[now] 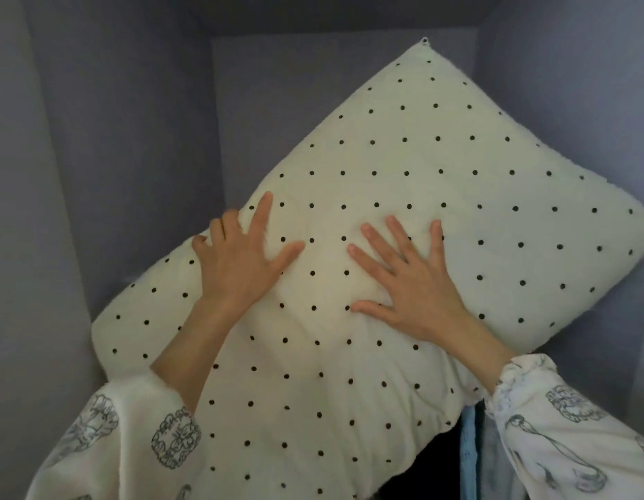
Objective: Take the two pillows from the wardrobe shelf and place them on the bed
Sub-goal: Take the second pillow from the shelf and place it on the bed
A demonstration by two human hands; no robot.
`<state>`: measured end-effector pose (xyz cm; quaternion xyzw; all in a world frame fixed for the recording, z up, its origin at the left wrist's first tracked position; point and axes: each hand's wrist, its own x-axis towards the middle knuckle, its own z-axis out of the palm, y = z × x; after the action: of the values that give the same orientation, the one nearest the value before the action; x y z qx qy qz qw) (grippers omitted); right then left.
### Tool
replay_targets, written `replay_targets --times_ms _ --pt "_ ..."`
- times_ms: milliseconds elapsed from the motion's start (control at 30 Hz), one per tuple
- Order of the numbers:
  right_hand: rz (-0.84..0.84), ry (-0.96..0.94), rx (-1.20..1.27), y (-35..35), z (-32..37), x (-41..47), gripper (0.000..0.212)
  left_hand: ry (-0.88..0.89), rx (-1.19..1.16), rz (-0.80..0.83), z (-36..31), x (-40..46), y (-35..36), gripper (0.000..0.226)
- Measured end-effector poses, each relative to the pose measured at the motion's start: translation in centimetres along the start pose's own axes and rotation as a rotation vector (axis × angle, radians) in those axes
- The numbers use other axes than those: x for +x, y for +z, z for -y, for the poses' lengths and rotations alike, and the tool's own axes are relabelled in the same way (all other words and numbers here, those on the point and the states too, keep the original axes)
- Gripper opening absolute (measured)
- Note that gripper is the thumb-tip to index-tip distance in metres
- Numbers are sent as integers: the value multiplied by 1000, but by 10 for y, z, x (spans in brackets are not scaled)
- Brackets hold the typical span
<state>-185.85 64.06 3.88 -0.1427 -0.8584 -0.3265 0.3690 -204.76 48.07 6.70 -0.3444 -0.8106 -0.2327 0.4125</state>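
Observation:
A cream pillow (403,182) with small black dots fills the middle of the head view, lying askew inside a grey-walled wardrobe compartment, one corner pointing up toward the back. My left hand (241,258) lies on its left part, fingers spread, the outer fingers reaching over the pillow's left edge. My right hand (417,279) presses flat on the middle of the pillow with fingers spread. The pillow's near end hangs out over the shelf front. I see only this one pillow; the bed is out of view.
Grey wardrobe side walls (96,157) and back wall (295,84) close in around the pillow, with the compartment's ceiling (331,12) above. Below the shelf at the lower right, blue and dark hanging clothes (468,452) show.

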Motion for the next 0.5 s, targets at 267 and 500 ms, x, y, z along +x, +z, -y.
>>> replay_targets --times_ms 267,500 --pt "91 -444 -116 -4 -27 18 89 -272 -262 208 3 -103 20 90" --pt "-17 -526 -157 -1 -26 10 97 -42 -280 75 -9 -90 13 77"
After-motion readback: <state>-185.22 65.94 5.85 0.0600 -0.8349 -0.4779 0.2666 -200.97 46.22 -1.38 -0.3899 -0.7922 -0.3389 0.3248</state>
